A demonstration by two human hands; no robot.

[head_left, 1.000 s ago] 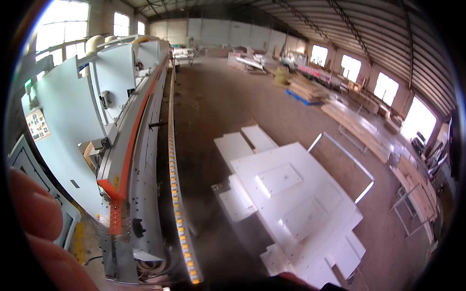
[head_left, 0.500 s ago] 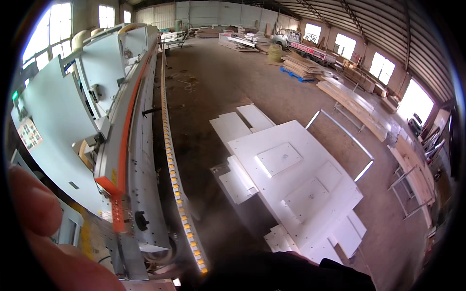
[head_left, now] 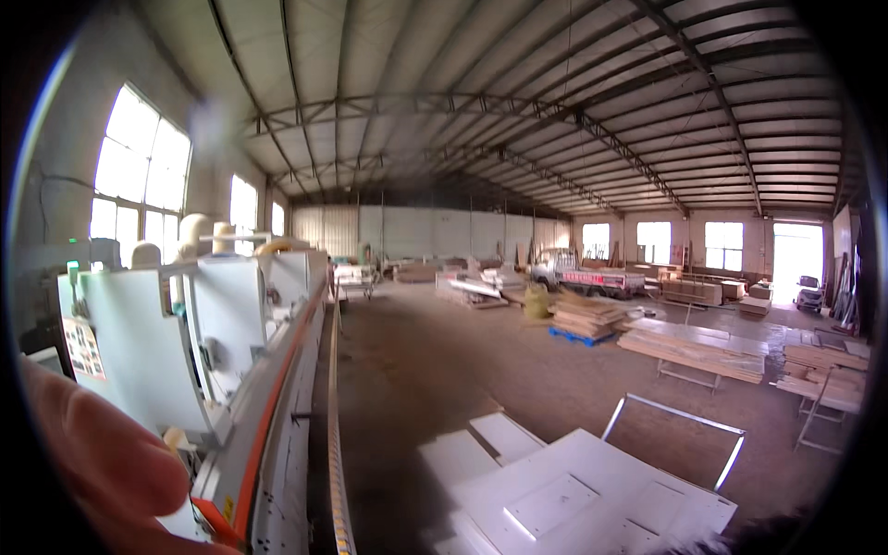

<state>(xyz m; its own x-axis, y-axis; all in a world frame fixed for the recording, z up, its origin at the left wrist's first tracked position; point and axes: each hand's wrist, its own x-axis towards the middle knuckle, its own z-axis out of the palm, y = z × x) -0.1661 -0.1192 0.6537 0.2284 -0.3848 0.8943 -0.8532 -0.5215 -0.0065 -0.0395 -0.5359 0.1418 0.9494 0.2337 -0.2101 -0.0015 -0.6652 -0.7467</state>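
Very close on the left side, my left hand (head_left: 106,453) shows only as blurred, large fingers. The rest of it runs out of the picture, and I cannot make out anything held in it. Behind it stands a long machine with pale panels (head_left: 129,342) and an orange strip (head_left: 268,416) along its side. My right hand is not in view. A dark, fuzzy edge (head_left: 777,532) shows at the lower right. White boards (head_left: 592,481) lie stacked near me on the right, with smaller pieces on top and beside them.
A rail with rollers (head_left: 335,444) runs along the machine. Beyond the boards stands a metal cart handle (head_left: 680,408). Farther off are a blue pallet with stacked boards (head_left: 587,314), a truck (head_left: 592,276) and long board stacks (head_left: 694,347) on stands.
The view has tilted up, showing more roof and windows. The machine and white boards now sit lower in the picture. My left hand stays at the left edge, its fingers slightly shifted.
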